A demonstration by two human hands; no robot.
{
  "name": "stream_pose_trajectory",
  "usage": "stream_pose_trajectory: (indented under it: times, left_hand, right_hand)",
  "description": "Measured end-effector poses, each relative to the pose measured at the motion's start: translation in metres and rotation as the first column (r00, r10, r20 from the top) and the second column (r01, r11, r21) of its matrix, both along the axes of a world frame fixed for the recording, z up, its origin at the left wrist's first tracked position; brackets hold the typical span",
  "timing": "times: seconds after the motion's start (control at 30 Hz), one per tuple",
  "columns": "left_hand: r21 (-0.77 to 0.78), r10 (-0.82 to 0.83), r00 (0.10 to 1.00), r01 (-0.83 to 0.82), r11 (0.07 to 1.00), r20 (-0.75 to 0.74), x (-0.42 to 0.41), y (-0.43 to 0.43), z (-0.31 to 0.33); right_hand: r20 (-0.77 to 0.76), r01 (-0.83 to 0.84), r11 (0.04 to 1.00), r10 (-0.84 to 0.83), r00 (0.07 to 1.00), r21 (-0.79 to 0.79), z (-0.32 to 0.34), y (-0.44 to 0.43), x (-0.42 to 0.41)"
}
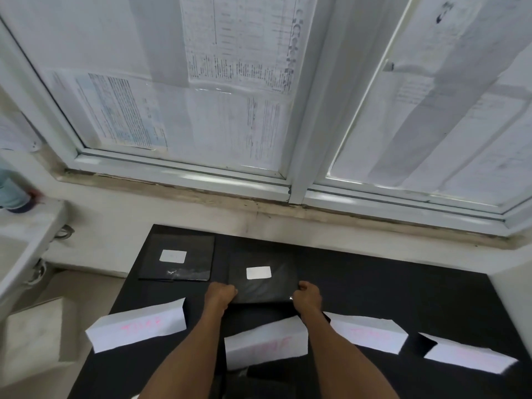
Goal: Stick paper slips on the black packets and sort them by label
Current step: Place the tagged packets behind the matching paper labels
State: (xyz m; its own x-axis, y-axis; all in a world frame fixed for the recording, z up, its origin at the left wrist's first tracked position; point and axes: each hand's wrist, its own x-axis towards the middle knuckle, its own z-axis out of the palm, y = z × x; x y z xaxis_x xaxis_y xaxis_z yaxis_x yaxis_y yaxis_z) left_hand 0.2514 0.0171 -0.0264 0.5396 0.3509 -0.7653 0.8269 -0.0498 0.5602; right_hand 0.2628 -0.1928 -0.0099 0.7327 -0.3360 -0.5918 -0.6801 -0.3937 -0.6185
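A black packet [263,286] with a white paper slip [258,273] on it lies in the middle of the black table [388,295]. My left hand [220,293] grips its near left corner and my right hand [308,293] grips its near right corner. A second black packet [177,256], also with a white slip [173,256], lies at the far left of the table, apart from my hands. Several folded white label cards with pink writing stand along the near edge: one at the left [138,326], one between my forearms [264,345], two at the right [370,334] [469,357].
A window [230,110] covered with printed papers rises behind the table, above a stained sill. A white counter [26,234] with a bluish container [13,194] is at the far left. A pale box [34,335] sits on the floor, left of the table.
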Motion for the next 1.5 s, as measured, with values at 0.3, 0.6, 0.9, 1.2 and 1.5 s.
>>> stream_pose_trajectory:
  times: [0.3,0.6,0.9,1.2,1.5]
  left_hand:
    - [-0.042,-0.034,0.996,0.038,0.998,0.086,-0.01,-0.011,0.012]
    - [-0.035,-0.062,0.978,0.071,0.997,0.2,-0.082,-0.028,0.054]
    - [-0.097,-0.077,0.985,0.092,0.991,0.153,-0.204,-0.047,0.067]
    - [-0.093,-0.122,0.982,0.136,0.986,0.145,-0.28,-0.056,0.064]
    - [0.269,-0.465,0.854,0.402,0.875,0.236,-0.295,-0.054,0.075]
  right_hand:
    - [0.039,-0.034,0.996,0.031,0.999,0.082,0.012,0.008,-0.009]
    - [0.091,-0.084,0.995,0.09,0.992,-0.062,0.042,-0.012,-0.091]
    - [-0.064,-0.094,0.994,0.091,0.994,-0.048,0.026,-0.025,-0.245]
    - [-0.065,-0.101,0.995,0.099,0.993,-0.022,0.013,-0.004,-0.325]
    - [0.071,-0.022,0.988,0.011,0.997,0.153,0.032,-0.016,-0.329]
